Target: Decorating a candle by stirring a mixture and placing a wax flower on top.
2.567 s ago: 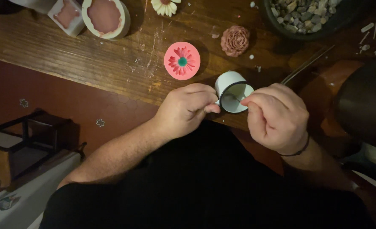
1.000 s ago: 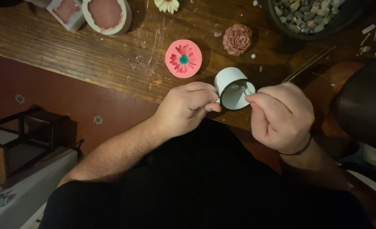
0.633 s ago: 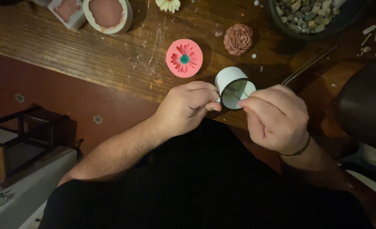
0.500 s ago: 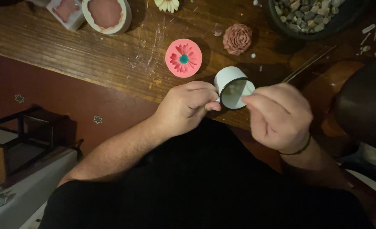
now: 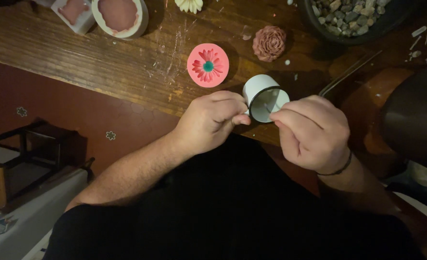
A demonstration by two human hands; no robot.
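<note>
Centre frame, the left hand (image 5: 208, 120) fingers grip a tilted white mug (image 5: 264, 97) at the counter (image 5: 102, 62) edge, mouth facing the right hand (image 5: 312, 132); its clenched fingers pinch a thin stick inside.

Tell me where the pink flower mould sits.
In the head view, the pink flower mould lies on the wooden table, just beyond the left hand and left of the white mug.

One small white mug (image 5: 260, 91) with a dark rim; two hands, the left (image 5: 212, 120) and the right (image 5: 311, 132); one pink round mould (image 5: 207, 65) with a flower in it; two pale moulds, one round (image 5: 119, 15), one square (image 5: 73, 10); one brown flower casting (image 5: 269, 43); one cream flower (image 5: 190, 5); one dark bowl of pebbles (image 5: 314, 19); all on one wooden counter (image 5: 102, 62).
</note>
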